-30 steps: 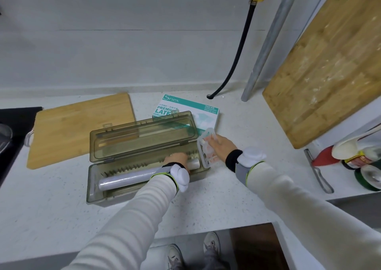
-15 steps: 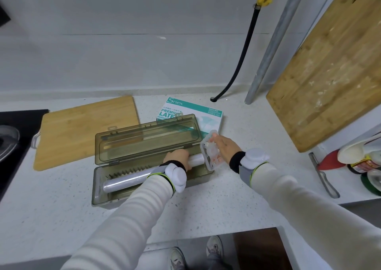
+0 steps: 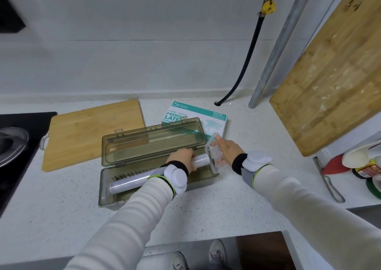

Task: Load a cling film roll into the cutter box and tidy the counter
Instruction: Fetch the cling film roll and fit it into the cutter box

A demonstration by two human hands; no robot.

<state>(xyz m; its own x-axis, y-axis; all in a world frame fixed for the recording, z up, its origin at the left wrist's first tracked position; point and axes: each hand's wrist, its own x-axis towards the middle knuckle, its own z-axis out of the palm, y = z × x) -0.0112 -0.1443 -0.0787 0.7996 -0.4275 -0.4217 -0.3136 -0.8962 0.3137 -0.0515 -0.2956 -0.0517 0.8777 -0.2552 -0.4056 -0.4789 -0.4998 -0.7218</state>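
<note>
One flat cutting board (image 3: 92, 133) lies at left on the counter (image 3: 247, 197). Beside it the cutter box (image 3: 115, 197) sits open, lid up, cling film roll (image 3: 127, 184) slanted inside, right end raised. Left hand (image 3: 181, 158) curls fingers round the roll near that end. Right hand (image 3: 228, 150) pinches a clear end cap (image 3: 216, 164) at the roll's tip. Glove box (image 3: 214, 121) behind.

- A kitchen, seemingly a home one: a pale speckled worktop (image 3: 247, 197) runs along a plain wall.
- 2 bamboo cutting boards: a flat board (image 3: 92, 133) on the worktop, a propped board (image 3: 329, 74) at the right.
- A black hob (image 3: 12, 179) carries a pan (image 3: 10, 144) at the left.
- A black hose (image 3: 247, 63) hangs from a yellow valve (image 3: 268, 7); sauce bottles (image 3: 360, 162) lie far right.
</note>
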